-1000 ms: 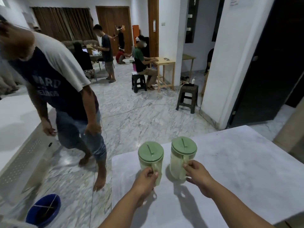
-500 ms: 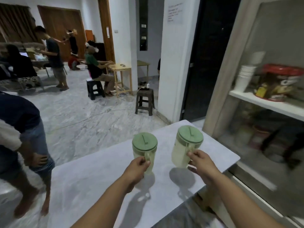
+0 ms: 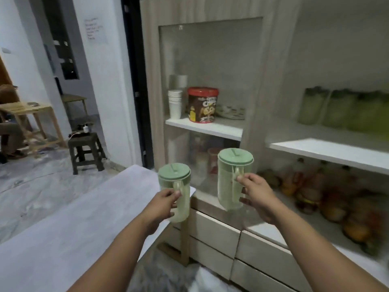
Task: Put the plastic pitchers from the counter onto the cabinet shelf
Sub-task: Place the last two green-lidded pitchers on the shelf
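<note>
presently: cabinet [image 3: 261, 85], open shelf [image 3: 328, 153] at right, blurred. table [image 3: 63, 228] at lower left. right pitcher [image 3: 228, 186], green lid, aloft before the cabinet, right hand [image 3: 255, 196] gripping its handle. left pitcher [image 3: 181, 199], lower, over the table's edge, left hand [image 3: 162, 205] gripping its handle.

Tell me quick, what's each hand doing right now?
Left hand: closed on the handle of a green-lidded pitcher.
Right hand: closed on the handle of the other green-lidded pitcher.
</note>
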